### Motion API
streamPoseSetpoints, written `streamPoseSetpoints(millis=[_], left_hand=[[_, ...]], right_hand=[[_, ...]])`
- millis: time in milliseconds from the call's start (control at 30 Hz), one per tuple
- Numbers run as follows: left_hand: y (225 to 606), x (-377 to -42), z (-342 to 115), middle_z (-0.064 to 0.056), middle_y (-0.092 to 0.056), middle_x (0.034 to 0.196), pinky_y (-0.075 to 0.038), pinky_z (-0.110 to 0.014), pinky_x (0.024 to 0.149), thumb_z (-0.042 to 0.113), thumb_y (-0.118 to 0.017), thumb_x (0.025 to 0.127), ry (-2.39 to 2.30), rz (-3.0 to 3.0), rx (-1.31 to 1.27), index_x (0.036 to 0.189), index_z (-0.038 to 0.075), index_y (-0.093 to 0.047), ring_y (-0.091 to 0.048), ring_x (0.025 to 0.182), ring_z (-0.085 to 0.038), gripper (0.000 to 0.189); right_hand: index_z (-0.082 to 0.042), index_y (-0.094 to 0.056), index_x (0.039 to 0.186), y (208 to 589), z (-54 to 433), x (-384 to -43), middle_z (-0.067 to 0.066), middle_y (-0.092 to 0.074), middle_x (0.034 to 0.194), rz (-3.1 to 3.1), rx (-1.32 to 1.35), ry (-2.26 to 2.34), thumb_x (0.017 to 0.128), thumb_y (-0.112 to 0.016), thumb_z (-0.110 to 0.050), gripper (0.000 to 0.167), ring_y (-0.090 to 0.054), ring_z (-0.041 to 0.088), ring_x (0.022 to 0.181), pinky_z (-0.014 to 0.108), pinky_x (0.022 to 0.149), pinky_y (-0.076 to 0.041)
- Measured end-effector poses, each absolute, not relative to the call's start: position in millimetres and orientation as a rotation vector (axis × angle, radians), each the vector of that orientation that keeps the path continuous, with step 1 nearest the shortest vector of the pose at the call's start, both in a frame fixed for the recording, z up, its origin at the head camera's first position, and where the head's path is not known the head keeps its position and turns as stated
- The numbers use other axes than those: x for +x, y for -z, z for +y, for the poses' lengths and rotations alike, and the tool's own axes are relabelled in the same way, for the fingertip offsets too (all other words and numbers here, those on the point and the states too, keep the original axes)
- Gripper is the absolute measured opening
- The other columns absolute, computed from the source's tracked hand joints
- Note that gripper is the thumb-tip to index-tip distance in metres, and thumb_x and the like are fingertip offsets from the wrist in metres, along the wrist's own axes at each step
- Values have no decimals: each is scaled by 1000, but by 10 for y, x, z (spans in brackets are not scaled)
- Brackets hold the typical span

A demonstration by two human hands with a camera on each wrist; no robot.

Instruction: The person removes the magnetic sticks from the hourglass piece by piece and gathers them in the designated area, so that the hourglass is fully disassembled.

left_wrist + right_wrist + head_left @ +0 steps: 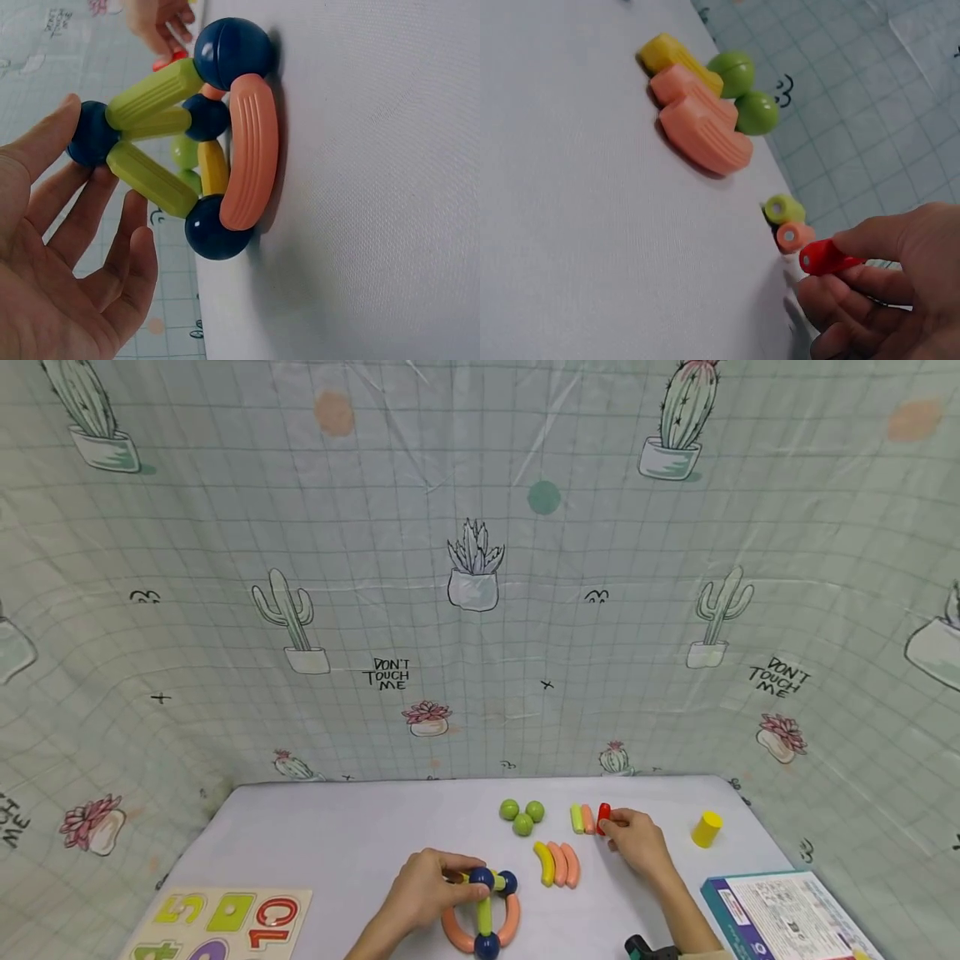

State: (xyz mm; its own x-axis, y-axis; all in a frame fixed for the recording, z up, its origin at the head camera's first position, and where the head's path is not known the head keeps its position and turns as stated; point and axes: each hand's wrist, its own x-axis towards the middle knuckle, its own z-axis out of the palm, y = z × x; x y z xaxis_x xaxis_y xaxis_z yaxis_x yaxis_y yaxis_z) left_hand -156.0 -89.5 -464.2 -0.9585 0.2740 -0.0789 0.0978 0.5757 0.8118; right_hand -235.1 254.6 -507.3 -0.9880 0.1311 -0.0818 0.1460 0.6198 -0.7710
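Observation:
My left hand (423, 887) pinches the top dark blue ball (92, 133) of a magnetic stick-and-ball frame. Lime sticks (154, 180) slope from that ball to lower blue balls (231, 54), and curved salmon sticks (253, 154) join these at the base. My right hand (636, 839) holds a short red magnetic stick (826, 257) between thumb and fingers, at the end of a short row. Beside it lie a salmon stick (588, 819) and a lime stick (577, 818). Nearer to me are a curved yellow stick (545, 863) and two curved salmon sticks (564, 865).
Three green balls (522, 824) sit together behind the curved sticks. A yellow cylinder (707, 829) stands at the right, with a printed box (787, 914) in front of it. A number puzzle board (251, 900) lies at the front left. Patterned cloth (480, 693) hangs behind the white table (337, 827).

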Motion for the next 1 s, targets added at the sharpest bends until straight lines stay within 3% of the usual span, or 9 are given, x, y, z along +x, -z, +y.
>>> streamPoseSetpoints(millis=[467, 633, 867, 1000], left_hand=[[4653, -1553, -894, 5, -75, 101, -50, -31, 65, 39, -87, 77, -1346, 2594, 296, 106, 26, -80, -64, 88, -14, 32], [4658, -1552, -891, 4, -75, 101, -50, -32, 66, 39, -87, 77, -1350, 2590, 283, 106, 26, -80, -64, 88, -15, 32], [4656, -1538, -887, 4, -75, 99, -50, -30, 64, 39, -87, 77, -1355, 2596, 288, 105, 25, -81, -64, 87, -14, 32], [4653, -1534, -891, 4, -74, 98, -49, -29, 63, 38, -87, 77, -1366, 2599, 288, 105, 25, -81, -63, 86, -14, 31]], right_hand=[[6, -68, 110, 5163, 2622, -2488, 3, -66, 75, 2859, 295, 1229, 93, -70, -24, 34, -58, 15, 62, 30, 57, -43], [5, -68, 110, 5180, 2623, -2523, 2, -64, 73, 2883, 289, 1197, 94, -70, -26, 35, -56, 15, 60, 30, 55, -41], [5, -65, 124, 5168, 2602, -2540, 19, -69, 108, 2896, 288, 1114, 99, -56, -24, 39, -59, 25, 82, 34, 63, -47], [4, -64, 125, 5162, 2584, -2544, 19, -69, 107, 2868, 281, 1142, 97, -56, -20, 38, -58, 23, 79, 31, 60, -46]])
